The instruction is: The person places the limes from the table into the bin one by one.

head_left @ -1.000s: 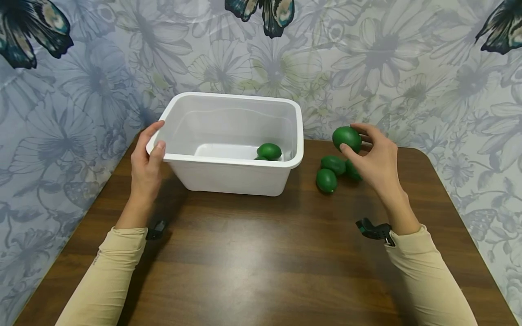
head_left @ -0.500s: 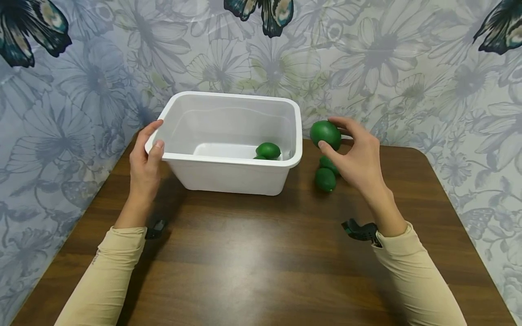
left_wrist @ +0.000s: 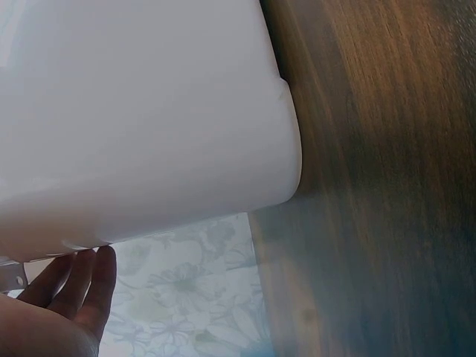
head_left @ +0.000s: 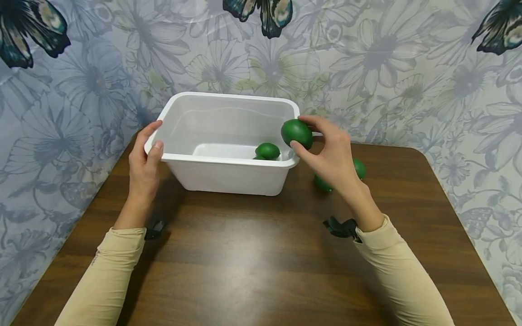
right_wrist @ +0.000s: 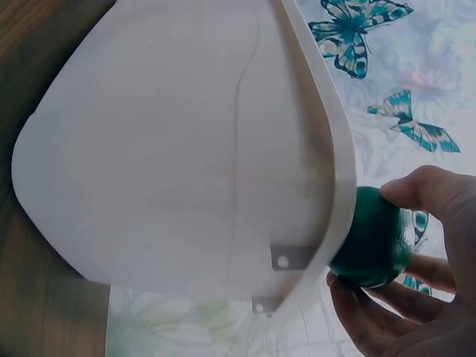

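Head view: held green fruit [head_left: 297,132] raised at the 3 o'clock end of the white tub [head_left: 220,176], overlapping its rim along this line of sight. Clamped between thumb and fingers of the right hand [head_left: 334,151], palm toward the fruit's 4 o'clock. Left hand [head_left: 144,163] well apart from the held fruit, at the tub's 9 o'clock end, gripping the rim. Inside, toward the tub's 4 o'clock corner: resting fruit [head_left: 268,151], with part of another at its 7 o'clock. On the tabletop [head_left: 244,253], partly hidden by the right hand and wrist: nearer loose fruit [head_left: 322,184] at 5 o'clock from the held fruit, farther loose fruit [head_left: 360,169] at 4 o'clock.

Left wrist view: tub wall from 9 to 12 o'clock, left fingertips against its edge at 8 o'clock. Tabletop at 3 o'clock.

Right wrist view: held fruit at 4 o'clock, thumb at its 1 o'clock, fingers beneath. Its 9 o'clock edge behind the tub rim; contact there not determinable.
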### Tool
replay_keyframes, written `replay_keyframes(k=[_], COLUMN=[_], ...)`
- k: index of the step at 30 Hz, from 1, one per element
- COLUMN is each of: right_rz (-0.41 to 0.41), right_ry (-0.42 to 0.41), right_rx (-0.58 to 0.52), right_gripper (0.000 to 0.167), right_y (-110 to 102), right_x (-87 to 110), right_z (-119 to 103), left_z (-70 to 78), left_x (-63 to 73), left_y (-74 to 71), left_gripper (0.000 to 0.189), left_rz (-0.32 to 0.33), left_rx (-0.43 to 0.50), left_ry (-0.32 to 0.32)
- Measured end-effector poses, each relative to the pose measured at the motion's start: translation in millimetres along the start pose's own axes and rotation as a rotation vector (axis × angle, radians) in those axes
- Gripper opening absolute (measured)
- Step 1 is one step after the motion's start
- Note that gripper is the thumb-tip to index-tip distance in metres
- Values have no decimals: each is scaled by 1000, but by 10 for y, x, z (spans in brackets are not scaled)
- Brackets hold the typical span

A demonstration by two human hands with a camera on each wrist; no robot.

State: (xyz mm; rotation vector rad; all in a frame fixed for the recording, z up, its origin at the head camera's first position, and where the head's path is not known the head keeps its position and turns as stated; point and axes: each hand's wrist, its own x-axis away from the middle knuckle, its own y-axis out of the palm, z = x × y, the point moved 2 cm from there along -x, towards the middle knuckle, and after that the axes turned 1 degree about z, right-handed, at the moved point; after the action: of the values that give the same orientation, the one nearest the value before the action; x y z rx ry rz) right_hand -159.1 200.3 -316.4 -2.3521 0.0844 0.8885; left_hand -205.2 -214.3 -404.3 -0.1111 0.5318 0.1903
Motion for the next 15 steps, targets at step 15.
replay_keyframes(k=[15], right_rz=[-163], right_ry=[-87], right_rx=[75], right_gripper=[47], right_y=[287], right_x=[34], right_z=[-17], left_z=[3], left_x=[5], left_y=[6], left_gripper=[50], left_rz=[3], left_rx=[-6], left_ry=[9])
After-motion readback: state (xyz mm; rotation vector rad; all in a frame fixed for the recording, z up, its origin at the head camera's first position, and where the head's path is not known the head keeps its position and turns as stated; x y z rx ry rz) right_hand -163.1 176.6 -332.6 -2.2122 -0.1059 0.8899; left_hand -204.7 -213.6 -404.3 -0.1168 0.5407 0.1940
